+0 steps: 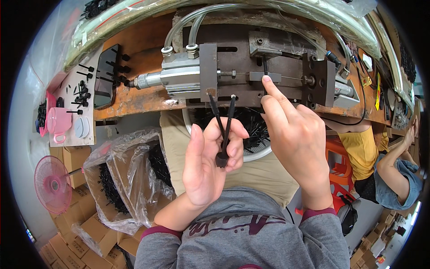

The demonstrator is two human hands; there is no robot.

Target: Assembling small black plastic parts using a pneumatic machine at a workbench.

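My left hand (204,161) holds two long black bolts (230,121) in its fingers. Their threaded tips point up and fan apart, and a head shows low in the palm. Over the bench fixture (237,38), my right hand (298,139) has its forefinger laid on another slim black bolt (265,66) that crosses a small grey metal block (274,77). The other fingers are curled around its lower part, and the thumb is mostly hidden. Thin rods run to the block from either side. To its left is a silver pneumatic cylinder (181,76) with clear hoses.
A metal basin (264,152) of black bolts sits in my lap. At left are a plastic-lined box (134,179) of black pieces, a pink fan (53,184), a pink cup (59,121) and a phone (106,76) with bolts on it. Another person's arm (396,161) shows at right.
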